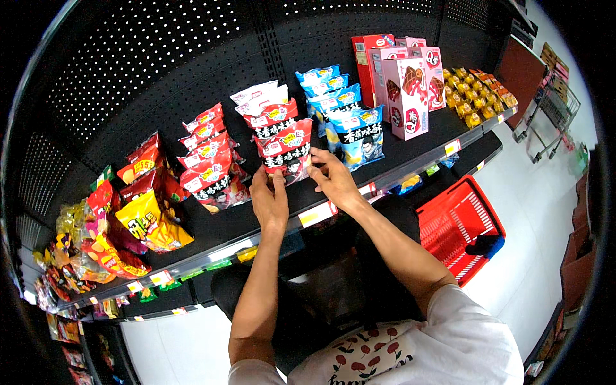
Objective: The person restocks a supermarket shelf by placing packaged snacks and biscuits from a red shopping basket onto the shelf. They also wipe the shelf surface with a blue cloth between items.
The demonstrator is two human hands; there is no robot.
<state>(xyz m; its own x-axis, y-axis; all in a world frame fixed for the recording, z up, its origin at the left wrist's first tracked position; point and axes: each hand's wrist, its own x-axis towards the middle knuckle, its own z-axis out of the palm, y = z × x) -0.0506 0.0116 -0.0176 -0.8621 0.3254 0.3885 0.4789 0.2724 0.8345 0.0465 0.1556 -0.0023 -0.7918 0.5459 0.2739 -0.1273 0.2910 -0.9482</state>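
Note:
A red and black snack bag [285, 151] stands upright at the front of a row on the black shelf [224, 223]. My left hand [269, 200] grips its lower left corner, with the thumb on the front. My right hand [335, 179] holds its lower right side, fingers bent around the edge. Behind it are more red bags [273, 115] and white bags [260, 96]. To the left is another row of red bags [210, 183]; to the right, close to my right hand, stands a row of blue bags [358, 138].
Pink boxes [408, 96] and small gold-wrapped packs [471, 96] fill the shelf's right side. A yellow bag [154, 224] and assorted packets lie at left. Price tags line the shelf edge [317, 213]. A red basket [459, 224] is on the floor; a shopping cart [553, 115] stands farther off.

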